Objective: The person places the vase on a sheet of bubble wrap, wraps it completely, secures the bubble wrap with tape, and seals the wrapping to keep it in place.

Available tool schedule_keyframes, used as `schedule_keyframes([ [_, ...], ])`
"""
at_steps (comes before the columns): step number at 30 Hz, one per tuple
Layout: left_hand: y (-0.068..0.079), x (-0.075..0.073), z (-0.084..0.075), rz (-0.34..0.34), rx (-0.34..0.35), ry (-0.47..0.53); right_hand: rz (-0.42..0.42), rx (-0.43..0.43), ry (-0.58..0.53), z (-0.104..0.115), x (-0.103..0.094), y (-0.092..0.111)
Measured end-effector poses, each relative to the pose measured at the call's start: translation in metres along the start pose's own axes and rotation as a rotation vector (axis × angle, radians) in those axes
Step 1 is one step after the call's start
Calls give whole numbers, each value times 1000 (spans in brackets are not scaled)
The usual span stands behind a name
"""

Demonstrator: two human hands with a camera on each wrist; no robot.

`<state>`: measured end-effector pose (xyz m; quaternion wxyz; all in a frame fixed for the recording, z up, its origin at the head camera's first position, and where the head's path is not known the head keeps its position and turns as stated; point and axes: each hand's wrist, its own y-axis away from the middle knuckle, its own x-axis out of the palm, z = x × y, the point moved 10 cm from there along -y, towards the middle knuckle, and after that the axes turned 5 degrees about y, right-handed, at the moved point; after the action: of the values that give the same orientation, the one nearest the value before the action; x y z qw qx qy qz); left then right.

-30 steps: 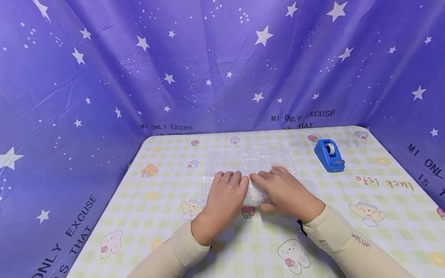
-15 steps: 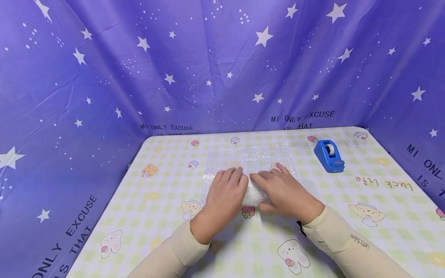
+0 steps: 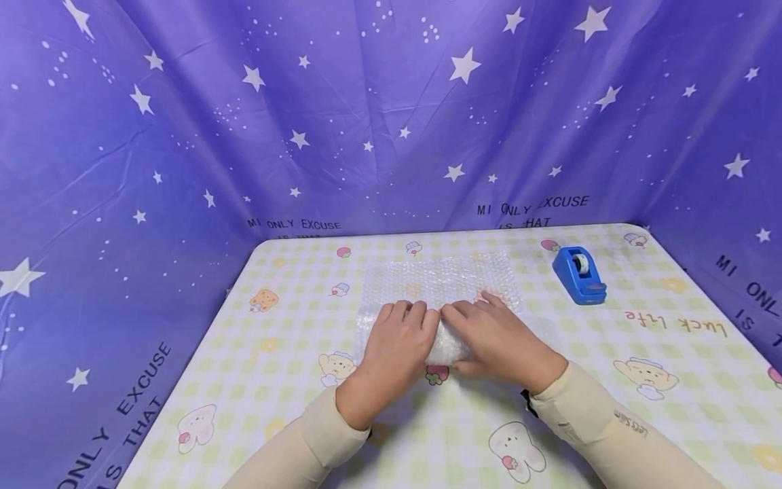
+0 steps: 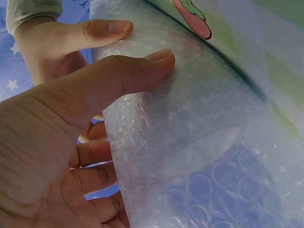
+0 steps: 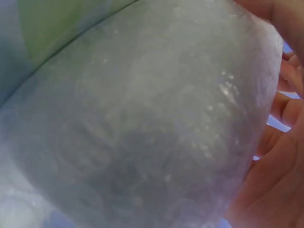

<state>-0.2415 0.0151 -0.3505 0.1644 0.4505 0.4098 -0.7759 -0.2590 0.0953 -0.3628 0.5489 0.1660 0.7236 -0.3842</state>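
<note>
- Purple star-printed curtain [image 3: 366, 102] stands behind a checked tabletop [image 3: 232, 394]; near its middle lies bubble wrap [image 3: 440, 278], flat at the far side, bunched thick at the near side.
- Left hand [image 3: 398, 343] reaches in with knuckles up, its fingers curled over the bunched part and pinching it against the thumb.
- Right hand [image 3: 497, 339] angles inward and grips likewise; the 2 hands nearly meet.
- Pale sleeves [image 3: 287, 448] slant in from below.
- Left wrist view shows both thumbs on the wrap's near face; the head view hides the left one.
- Right wrist view crops the right hand at the frame's edge.
- Only the head view shows the blue tape dispenser [image 3: 579, 275], apart from both hands.
</note>
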Motion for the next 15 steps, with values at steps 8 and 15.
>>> schedule_keyframes([
  [8, 1, 1, -1, 12, 0, 2, -39, -36, -9, 0, 1, 0],
  [15, 1, -9, 0, -66, 0, -10, -71, -26, -18, 0, -3, -1],
])
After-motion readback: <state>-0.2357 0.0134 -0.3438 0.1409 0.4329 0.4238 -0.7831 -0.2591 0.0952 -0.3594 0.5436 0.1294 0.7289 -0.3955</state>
